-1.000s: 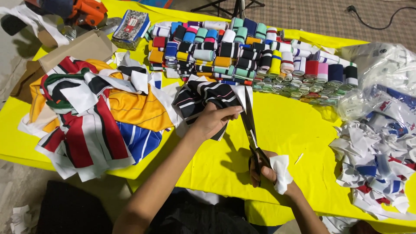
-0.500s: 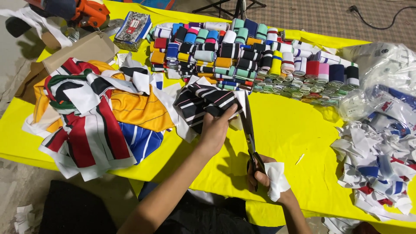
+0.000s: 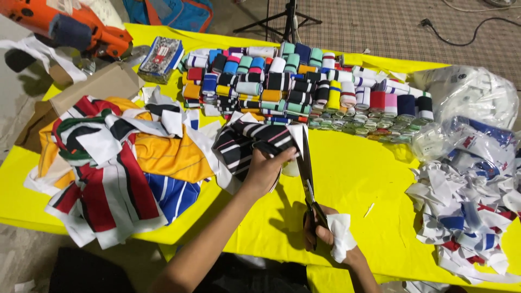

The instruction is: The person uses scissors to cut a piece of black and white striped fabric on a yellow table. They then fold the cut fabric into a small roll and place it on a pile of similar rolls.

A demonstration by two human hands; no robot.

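Black-and-white striped cloth: pinched in the left hand, its white edge raised against the blades; half a second ago it lay lower and further from them.
Left hand: closed tight on the cloth's near edge, thumb on top, fingers tucked under.
Scissors: blades nearly together, tips pointing away from the body, right beside the pinched edge; they stand steeper than a second ago.
Right hand: fingers closed through the scissor handles, with a white scrap pressed against the palm.
Change: cloth and blades have come together, so I judge a cut along the white edge is in hand.
Left of the grip: heap of striped fabric pieces.
Beyond the grip: rows of coloured rolls.
Right of the grip: pile of cut scraps.
Underneath: yellow table.
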